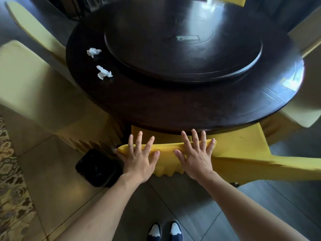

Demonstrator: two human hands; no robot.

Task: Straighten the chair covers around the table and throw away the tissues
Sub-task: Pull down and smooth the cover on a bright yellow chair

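A yellow chair cover (166, 150) wraps the chair back right in front of me, tucked under the round dark table (173, 108). My left hand (139, 157) lies flat on the top edge of that cover with fingers spread. My right hand (196, 153) lies flat beside it on the same edge, fingers also spread. Two crumpled white tissues rest on the table's left side, one further back (93, 52) and one nearer (104, 73). Neither hand touches them.
A black waste bin (99, 167) stands on the floor just left of my left hand. Pale yellow covered chairs stand at the left (31, 80) and right (298, 110). A dark turntable (182, 49) fills the table's middle. A patterned rug (12, 180) lies far left.
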